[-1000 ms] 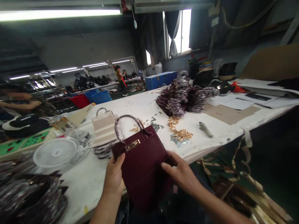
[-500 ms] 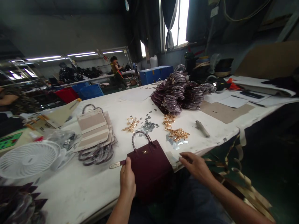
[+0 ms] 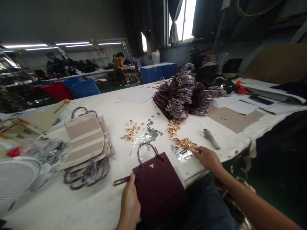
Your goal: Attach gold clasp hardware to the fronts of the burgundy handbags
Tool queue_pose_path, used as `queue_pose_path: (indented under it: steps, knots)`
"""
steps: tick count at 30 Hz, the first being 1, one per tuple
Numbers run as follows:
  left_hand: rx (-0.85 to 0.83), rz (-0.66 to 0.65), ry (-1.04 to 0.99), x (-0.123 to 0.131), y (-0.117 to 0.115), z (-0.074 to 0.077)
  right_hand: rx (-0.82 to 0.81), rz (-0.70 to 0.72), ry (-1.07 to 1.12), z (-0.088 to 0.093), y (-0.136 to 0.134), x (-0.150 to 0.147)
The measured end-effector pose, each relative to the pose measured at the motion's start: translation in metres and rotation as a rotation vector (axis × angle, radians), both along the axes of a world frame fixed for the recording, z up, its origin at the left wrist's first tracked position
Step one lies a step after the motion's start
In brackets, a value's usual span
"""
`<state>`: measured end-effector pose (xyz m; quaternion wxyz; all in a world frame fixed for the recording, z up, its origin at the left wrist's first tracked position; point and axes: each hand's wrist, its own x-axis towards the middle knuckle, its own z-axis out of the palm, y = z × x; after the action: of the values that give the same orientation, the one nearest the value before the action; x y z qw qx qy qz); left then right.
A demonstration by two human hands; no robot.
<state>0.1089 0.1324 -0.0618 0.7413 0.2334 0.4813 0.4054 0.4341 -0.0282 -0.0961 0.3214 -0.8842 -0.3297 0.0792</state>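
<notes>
A small burgundy handbag with a wrapped handle and a gold clasp lies at the near edge of the white table. My left hand grips its left edge, thumb on top, beside a strap tab with a gold end. My right hand rests on the table to the right of the bag, fingers curled at a heap of gold metal fittings. Whether those fingers hold a fitting is hidden.
More gold and silver fittings lie behind the bag. A stack of beige striped bags sits left, a white fan far left, a pile of wrapped dark handles behind, a grey tool right. A person stands far back.
The bag was lowered from the air onto the table edge. My right hand let go of it and moved right and forward to the gold fittings. My left hand kept its grip.
</notes>
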Motion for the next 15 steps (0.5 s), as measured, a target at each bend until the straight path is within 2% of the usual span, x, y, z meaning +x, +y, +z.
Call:
queue_pose_path:
  steps: [5, 11, 15]
  knots:
    - [0.028, -0.01, -0.013, -0.002, 0.001, -0.004, -0.03, -0.066, -0.01, 0.003, 0.012, -0.001]
    - [0.003, 0.01, -0.082, -0.005, -0.004, -0.004, 0.116, -0.027, -0.045, 0.001, 0.013, -0.007]
    - [-0.017, -0.031, -0.144, -0.007, -0.007, -0.004, 0.224, 0.01, -0.059, 0.011, 0.011, -0.014]
